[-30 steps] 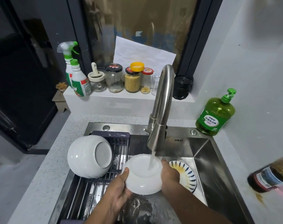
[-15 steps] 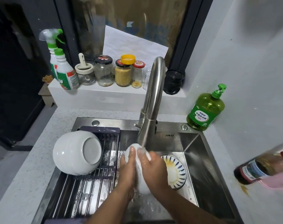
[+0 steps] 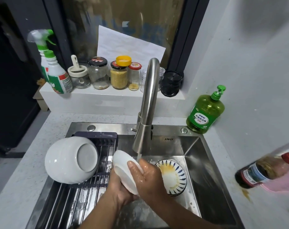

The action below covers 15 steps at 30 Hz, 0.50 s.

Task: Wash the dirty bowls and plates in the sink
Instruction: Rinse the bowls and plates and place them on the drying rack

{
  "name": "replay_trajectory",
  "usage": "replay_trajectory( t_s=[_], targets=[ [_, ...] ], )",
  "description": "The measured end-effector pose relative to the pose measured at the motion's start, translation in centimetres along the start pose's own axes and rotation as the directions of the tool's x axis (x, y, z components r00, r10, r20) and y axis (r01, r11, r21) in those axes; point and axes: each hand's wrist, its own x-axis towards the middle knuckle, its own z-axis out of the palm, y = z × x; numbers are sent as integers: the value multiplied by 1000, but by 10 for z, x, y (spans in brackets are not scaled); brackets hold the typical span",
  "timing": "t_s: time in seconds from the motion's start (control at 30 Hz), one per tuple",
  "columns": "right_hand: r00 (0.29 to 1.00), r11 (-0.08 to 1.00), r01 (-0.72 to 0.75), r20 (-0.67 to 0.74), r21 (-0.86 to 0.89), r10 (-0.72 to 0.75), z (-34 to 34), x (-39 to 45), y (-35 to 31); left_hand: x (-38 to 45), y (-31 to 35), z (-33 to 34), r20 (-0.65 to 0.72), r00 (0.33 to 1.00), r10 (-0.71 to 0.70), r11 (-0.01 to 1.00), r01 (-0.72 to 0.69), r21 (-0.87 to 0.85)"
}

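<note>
Change since the earlier view: the small white ceramic bowl, then upright and edge-on between both palms, now tilts leftward with its underside showing, just left of the stainless steel gooseneck faucet. Left hand: below the faucet, fingers curled under the bowl's lower rim, gripping it. Right hand: wet, fingers laid fairly flat against the bowl's face, rubbing in the running water; not clamped. Risk: the glazed bowl is wet and held by one hand only; a slip could drop it onto the blue-striped plate lying beneath and right of the faucet, chipping either. Condition: bowl appears clean white, no visible residue; striped plate stained yellow-brown, unwashed. Large white bowl rests overturned on the dark drying rack, left of the faucet.
</note>
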Motion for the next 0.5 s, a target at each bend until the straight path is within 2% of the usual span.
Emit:
replay_trajectory(
  t_s=[0.07, 0.17, 0.27, 0.37, 0.43, 0.5],
  targets=[
    [995, 993, -77, -59, 91, 82, 3, 3, -6, 5, -11, -1, 59, 998, 21, 999, -19, -43],
    [977, 970, -179, -85, 165, 194, 4, 8, -6, 8, -16, 3, 35, 994, 103, 994, -101, -49],
    [937, 919, -349, 56, 183, 345, -4, 20, -3, 15, -8, 0, -58, 970, 237, 972, -235, 27],
    [847, 823, -522, 247, 225, 470, -16, 39, 0, 31, 3, -13, -156, 925, 346, 937, -331, 115],
    [775, 722, -623, 360, 300, 519, -23, 47, -2, 24, 3, -12, -217, 894, 393, 915, -357, 186],
    [743, 663, -666, 383, 343, 549, -24, 47, -3, 16, 0, -6, -219, 891, 397, 914, -363, 181]
  ],
)
